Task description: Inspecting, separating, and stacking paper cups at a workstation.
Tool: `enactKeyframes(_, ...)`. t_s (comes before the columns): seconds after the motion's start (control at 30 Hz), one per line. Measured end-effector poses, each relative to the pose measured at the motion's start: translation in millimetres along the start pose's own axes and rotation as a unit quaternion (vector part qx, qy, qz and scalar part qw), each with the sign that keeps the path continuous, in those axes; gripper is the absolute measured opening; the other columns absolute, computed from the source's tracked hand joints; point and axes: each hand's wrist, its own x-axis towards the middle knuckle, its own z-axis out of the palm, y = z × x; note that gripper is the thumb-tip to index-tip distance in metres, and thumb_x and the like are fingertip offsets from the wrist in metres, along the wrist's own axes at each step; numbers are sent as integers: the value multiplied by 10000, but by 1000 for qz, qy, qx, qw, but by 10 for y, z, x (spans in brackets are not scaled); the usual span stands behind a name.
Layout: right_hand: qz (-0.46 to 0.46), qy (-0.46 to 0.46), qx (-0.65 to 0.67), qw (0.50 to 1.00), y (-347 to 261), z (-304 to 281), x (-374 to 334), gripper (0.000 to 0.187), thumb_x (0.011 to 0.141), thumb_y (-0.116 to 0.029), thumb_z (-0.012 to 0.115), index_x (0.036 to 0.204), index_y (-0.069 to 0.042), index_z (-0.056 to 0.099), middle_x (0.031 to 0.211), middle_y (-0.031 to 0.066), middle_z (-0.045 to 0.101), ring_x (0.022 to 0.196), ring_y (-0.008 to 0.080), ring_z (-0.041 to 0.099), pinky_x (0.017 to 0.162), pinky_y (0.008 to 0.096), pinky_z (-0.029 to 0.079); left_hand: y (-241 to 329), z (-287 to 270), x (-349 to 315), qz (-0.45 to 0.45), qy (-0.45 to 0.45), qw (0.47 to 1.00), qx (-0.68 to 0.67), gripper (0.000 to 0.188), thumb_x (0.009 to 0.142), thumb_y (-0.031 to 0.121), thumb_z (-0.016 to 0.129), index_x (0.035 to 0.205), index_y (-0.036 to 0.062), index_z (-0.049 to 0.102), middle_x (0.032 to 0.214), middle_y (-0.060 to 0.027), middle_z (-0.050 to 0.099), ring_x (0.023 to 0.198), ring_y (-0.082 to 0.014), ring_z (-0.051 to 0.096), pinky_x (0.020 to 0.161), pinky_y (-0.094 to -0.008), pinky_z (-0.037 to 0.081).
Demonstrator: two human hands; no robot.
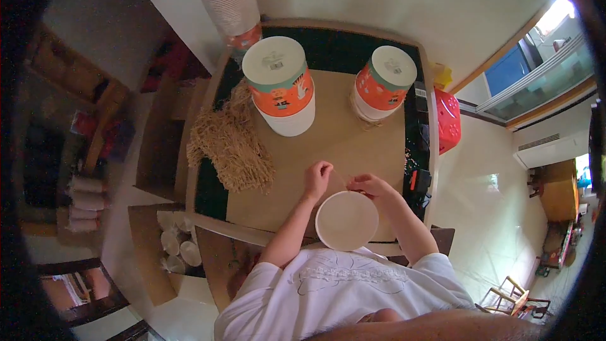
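My left hand (pixel 317 180) is closed in a pinch above the board, on one end of a thin pale strand. From there the strand (pixel 339 179) slants down to my right hand (pixel 370 185), whose fingers are pressed together on it at the far rim of a white paper bucket (pixel 347 220). The bucket's round mouth faces up, close to my chest, and its inside looks bare. Beyond my left hand lies a shaggy bundle of tan paper strands (pixel 232 142). Whether the right fingers also grip the rim is hidden.
Upside-down nested orange-and-white buckets (pixel 281 98) stand at the far left of the brown board (pixel 341 142), a smaller stack (pixel 385 85) at the far right. A tall white stack (pixel 227 0) rises behind. A black device (pixel 421 182) sits at the right edge. A carton (pixel 151 252) is at lower left.
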Motion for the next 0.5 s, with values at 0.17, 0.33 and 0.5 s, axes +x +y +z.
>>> enactKeyframes(0.17, 21, -41, -59, 997, 74, -91, -24, 93, 797, -147, 585, 818, -56, 593, 671, -17, 553, 547, 48, 484, 447, 164, 355, -33, -89, -6, 20, -21, 996, 86, 19, 700, 49, 607, 714, 40, 597, 705, -93, 587, 669, -230, 567, 617, -326, 452)
enactKeyframes(0.33, 2, -39, 13, 999, 113, -59, -92, 96, 793, -125, 590, 834, -39, 595, 721, 0, 574, 587, 59, 511, 470, 159, 371, 365, -140, -22, 105, -190, 974, -64, 134, 675, 43, 631, 808, 54, 638, 761, -73, 611, 801, -205, 588, 731, -312, 462)
enactKeyframes(0.5, 20, -45, 55, 997, 312, -167, 91, 99, 787, -110, 596, 832, -23, 591, 736, 18, 581, 617, 72, 534, 498, 175, 402, 238, -148, -11, -9, -369, 925, -86, 134, 691, 65, 649, 825, 55, 644, 885, -65, 615, 842, -162, 585, 749, -289, 463)
